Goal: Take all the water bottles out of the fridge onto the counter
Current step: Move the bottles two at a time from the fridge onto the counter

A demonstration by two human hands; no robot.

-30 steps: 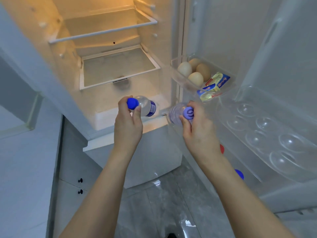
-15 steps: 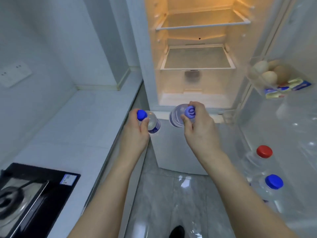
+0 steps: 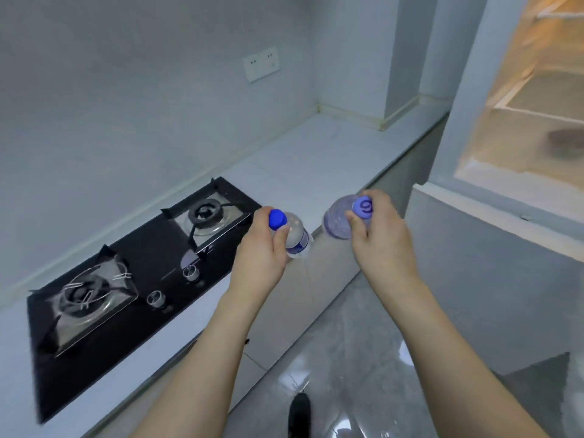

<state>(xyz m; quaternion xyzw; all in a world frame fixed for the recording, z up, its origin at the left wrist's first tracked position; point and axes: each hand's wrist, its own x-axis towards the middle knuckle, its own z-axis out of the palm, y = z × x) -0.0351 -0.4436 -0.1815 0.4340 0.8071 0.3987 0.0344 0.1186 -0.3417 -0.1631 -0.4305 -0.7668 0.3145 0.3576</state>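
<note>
Two bare forearms in shot, no sleeves reaching into frame on either side. The left hand carries no ring, watch or band, and the right hand is just as plain, wrists uncovered. Nails are short and unpainted (as far as the blur allows). Down by the floor, one dark shoe tip shows.

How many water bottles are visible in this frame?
2. One blue-capped bottle in the left hand, one purple-capped bottle in the right hand, both above the counter edge. Others may be out of view.
</note>
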